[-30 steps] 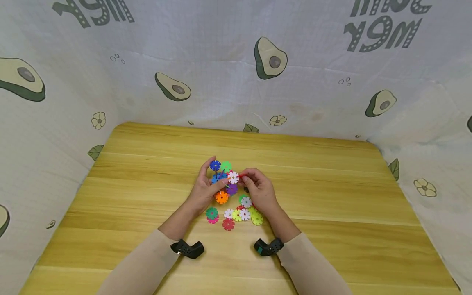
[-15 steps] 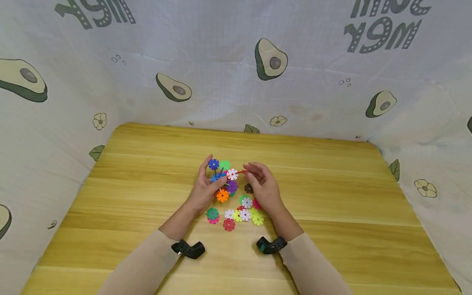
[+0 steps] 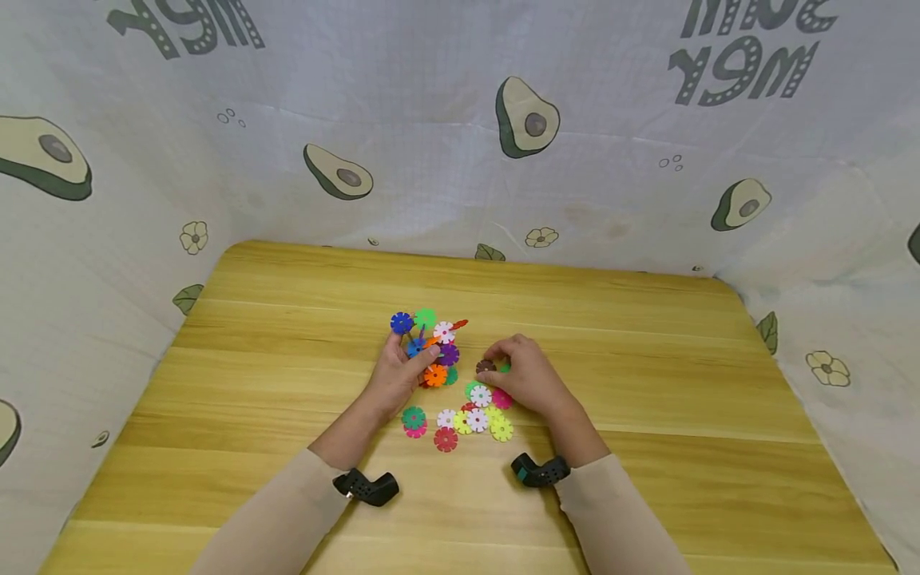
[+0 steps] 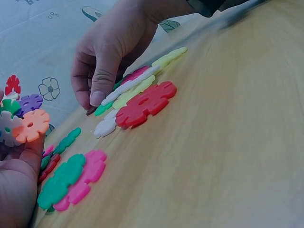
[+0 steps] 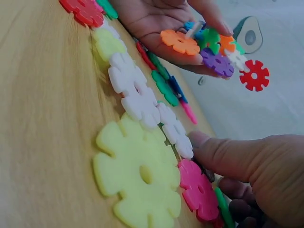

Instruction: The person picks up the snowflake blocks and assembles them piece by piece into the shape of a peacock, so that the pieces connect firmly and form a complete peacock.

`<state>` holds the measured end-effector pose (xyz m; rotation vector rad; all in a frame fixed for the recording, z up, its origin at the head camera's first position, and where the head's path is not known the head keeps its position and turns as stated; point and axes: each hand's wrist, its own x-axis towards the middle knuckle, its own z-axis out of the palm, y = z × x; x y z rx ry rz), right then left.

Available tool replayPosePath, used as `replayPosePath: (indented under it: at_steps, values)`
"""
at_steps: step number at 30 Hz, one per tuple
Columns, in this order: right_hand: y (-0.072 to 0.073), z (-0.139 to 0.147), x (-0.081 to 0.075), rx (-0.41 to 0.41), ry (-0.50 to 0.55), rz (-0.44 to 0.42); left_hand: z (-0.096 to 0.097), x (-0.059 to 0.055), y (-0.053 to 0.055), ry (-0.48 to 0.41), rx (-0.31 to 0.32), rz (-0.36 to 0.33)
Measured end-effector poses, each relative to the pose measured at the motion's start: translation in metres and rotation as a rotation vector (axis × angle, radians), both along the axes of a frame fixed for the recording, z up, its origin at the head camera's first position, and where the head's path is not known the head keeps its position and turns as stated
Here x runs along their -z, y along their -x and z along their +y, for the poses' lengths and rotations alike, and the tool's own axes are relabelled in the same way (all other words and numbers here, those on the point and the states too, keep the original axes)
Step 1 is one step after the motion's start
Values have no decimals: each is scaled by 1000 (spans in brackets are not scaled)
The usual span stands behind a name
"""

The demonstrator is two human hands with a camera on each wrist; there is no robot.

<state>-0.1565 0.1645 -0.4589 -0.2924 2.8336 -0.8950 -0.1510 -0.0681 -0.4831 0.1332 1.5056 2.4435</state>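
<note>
My left hand [image 3: 392,375] holds up a cluster of interlocked plastic snowflake discs, its thumb across the front. A blue disc [image 3: 401,323], a light green disc [image 3: 426,319], a purple disc [image 3: 449,354] and an orange disc [image 3: 435,375] stick out of it. At the cluster's right side a red disc [image 3: 460,324] is joined edge-on to a white disc [image 3: 444,332]. My right hand [image 3: 530,379] is down at the table, thumb and fingertips pinching a brown disc [image 3: 485,366]. That disc is mostly hidden in the right wrist view.
Loose discs lie on the wooden table [image 3: 647,359] between my forearms: a yellow disc [image 5: 137,175], a pink disc [image 5: 198,190], a red disc [image 4: 146,104] and several others, some overlapping. A green disc [image 4: 61,181] lies on a pink one. A printed cloth [image 3: 431,104] hangs behind.
My right hand has let go of the red disc, which stays on the cluster, and moved down right to the brown disc. My left hand has turned the cluster slightly leftward.
</note>
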Motion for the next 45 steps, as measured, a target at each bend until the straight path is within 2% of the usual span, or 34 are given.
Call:
replayPosePath:
  at_steps: [5, 11, 19, 22, 24, 27, 31, 38, 45]
  values:
    - [0, -3, 0, 31, 64, -33, 0, 0, 0, 19, 8, -42]
    - [1, -6, 3, 62, 199, -7, 1, -2, 0, 28, 17, -59]
    - [1, -10, 6, 139, 625, 30, 1, -1, 0, 94, 4, -86]
    - [1, -12, 6, 133, 758, 42, -1, -2, -1, 142, 28, -74]
    - [0, -13, 6, 101, 814, 43, -2, -2, -1, 186, 49, -60]
    - [0, -15, 7, 37, 845, 35, -4, -3, -1, 231, 77, -42]
    - [-3, -18, 7, -32, 834, 16, -6, -3, -2, 204, 117, -42]
    - [-6, -20, 7, -60, 857, -29, -8, 0, -1, 135, 198, -41]
    - [-6, -21, 9, -85, 878, -33, -9, 0, -3, 95, 237, -46]
